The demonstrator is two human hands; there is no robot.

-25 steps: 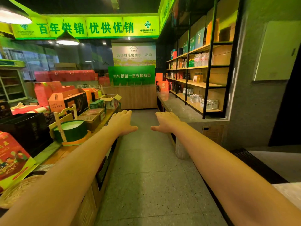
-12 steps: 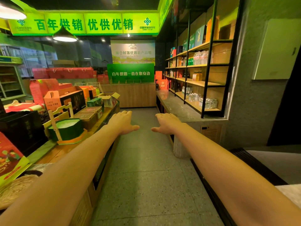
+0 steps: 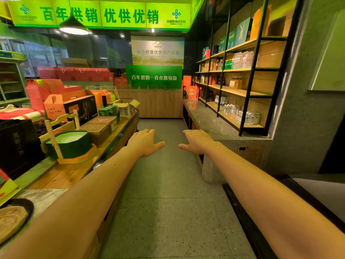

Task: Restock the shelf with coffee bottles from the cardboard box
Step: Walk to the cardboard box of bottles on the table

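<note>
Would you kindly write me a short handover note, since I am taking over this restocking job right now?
Left hand: open, empty, stretched out over the aisle floor. Right hand: the same, beside it.
An open brown cardboard box sits at the far end of the left display table; its contents are hidden. The black-framed wooden shelf on the right carries clear bottles on some boards.
Done: nothing visible; no bottle in hand.
Left: reach the box, take bottles, shelve them.

A bare left hand [image 3: 144,142] and a bare right hand [image 3: 196,142] are seen. Behind the fingers [image 3: 147,132], both forearms [image 3: 89,187] are shown uncovered.
</note>
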